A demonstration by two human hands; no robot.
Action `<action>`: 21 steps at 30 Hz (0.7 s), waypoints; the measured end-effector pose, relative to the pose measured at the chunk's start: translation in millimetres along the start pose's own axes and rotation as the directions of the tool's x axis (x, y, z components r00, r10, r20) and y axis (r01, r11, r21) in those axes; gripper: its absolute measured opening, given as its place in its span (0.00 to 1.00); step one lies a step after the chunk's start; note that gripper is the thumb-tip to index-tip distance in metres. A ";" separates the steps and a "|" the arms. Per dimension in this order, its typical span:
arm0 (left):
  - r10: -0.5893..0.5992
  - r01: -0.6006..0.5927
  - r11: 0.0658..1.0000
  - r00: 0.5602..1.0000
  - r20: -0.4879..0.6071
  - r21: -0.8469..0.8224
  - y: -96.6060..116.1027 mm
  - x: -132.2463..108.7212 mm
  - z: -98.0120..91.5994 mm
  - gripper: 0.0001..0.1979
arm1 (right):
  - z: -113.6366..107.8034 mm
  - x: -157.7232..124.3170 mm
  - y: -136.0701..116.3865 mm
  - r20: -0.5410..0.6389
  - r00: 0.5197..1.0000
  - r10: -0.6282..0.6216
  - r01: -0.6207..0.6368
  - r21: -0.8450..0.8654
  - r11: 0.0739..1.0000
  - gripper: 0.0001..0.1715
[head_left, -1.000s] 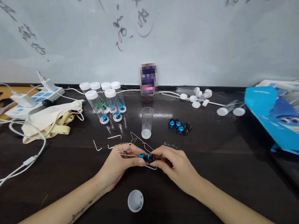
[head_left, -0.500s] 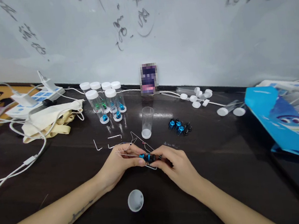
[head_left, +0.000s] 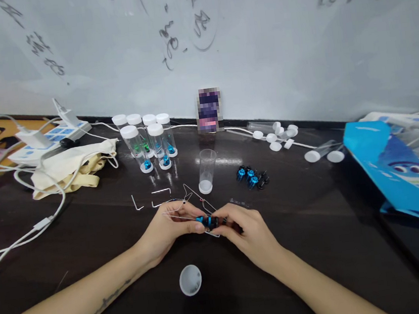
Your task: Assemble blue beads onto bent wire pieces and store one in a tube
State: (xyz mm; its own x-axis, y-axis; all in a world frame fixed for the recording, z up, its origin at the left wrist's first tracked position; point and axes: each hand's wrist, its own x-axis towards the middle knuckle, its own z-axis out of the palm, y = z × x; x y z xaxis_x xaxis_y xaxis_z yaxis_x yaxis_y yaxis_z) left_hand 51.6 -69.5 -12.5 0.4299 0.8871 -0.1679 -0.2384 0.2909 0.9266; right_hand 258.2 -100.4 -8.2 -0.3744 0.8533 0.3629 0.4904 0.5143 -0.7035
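Between the fingertips of both hands is a small blue-and-black part (head_left: pixel 210 222). My left hand (head_left: pixel 175 221) pinches its blue end between thumb and fingers. At its black end, my right hand (head_left: pixel 239 227) is closed, thumb and forefinger against it. Thin pale wires (head_left: pixel 188 192) run beside and behind the fingers. A thin silver rod (head_left: pixel 213 235) shows just under the part; which hand it touches, I cannot tell. Nearer to me stands a small white cup (head_left: pixel 190 280) with tiny dark bits inside. A clear tube (head_left: pixel 208 170) with a white base stands beyond the hands.
Capped clear tubes (head_left: pixel 130 132) with blue or green parts stand back left. L-shaped keys (head_left: pixel 136 202) lie left of the hands. More blue-and-black parts (head_left: pixel 250 176) sit to the right, before loose white caps (head_left: pixel 271 138). A blue bag (head_left: pixel 398 169) lies far right, white cables (head_left: pixel 42 224) left.
The two hands hold nearly the same pose around the blue-and-black part, which has turned or shifted very slightly. Everything else stays in place.
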 end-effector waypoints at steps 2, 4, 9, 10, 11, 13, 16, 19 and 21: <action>0.001 -0.001 1.000 1.000 0.001 0.003 -0.3 0.1 -0.2 0.10 | 0.4 0.0 1.0 -0.016 1.000 -0.011 0.011 0.001 1.000 0.03; 0.003 -0.003 1.000 1.000 0.005 0.006 -0.4 -0.1 -0.2 0.10 | 0.4 0.7 1.3 -0.023 1.000 -0.019 0.019 0.005 1.000 0.04; 0.003 -0.003 1.000 1.000 0.000 0.015 1.0 -1.1 0.2 0.10 | -0.9 2.9 -1.0 0.021 1.000 0.021 -0.021 0.008 1.000 0.04; 0.002 -0.002 1.000 1.000 -0.002 0.013 1.1 -1.1 0.2 0.10 | -1.4 3.1 -1.7 0.036 0.999 0.034 -0.034 0.003 0.999 0.06; 0.001 -0.001 1.000 1.000 -0.004 0.010 1.1 -0.9 0.2 0.10 | -2.0 3.2 -2.3 0.051 0.998 0.046 -0.046 -0.005 0.999 0.07; -0.001 0.001 1.000 1.000 -0.009 0.003 0.7 -0.4 -0.1 0.10 | -3.2 3.2 -3.3 0.072 0.995 0.071 -0.069 -0.026 0.997 0.12; -0.002 0.002 1.000 1.000 -0.021 0.003 -0.3 0.2 -0.5 0.10 | -4.3 2.8 -3.9 0.082 0.993 0.087 -0.084 -0.045 0.995 0.16; 0.002 -0.002 1.000 1.000 -0.025 0.006 -0.5 0.2 -0.4 0.10 | -3.7 1.8 -3.2 0.074 0.995 0.067 -0.064 -0.042 0.997 0.11; 0.008 -0.007 1.000 1.000 -0.026 0.006 -0.3 -0.1 -0.2 0.10 | -2.4 1.0 -2.0 0.048 0.998 0.045 -0.044 -0.022 0.999 0.05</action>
State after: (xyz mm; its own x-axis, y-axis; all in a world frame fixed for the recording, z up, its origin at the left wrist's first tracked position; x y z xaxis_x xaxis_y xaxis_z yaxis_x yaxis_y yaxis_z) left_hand 51.5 -69.6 -12.8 0.4057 0.8982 -0.1694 -0.2362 0.2820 0.9299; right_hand 258.7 -100.3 -5.0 -0.3894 0.8705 0.3011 0.5239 0.4781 -0.7049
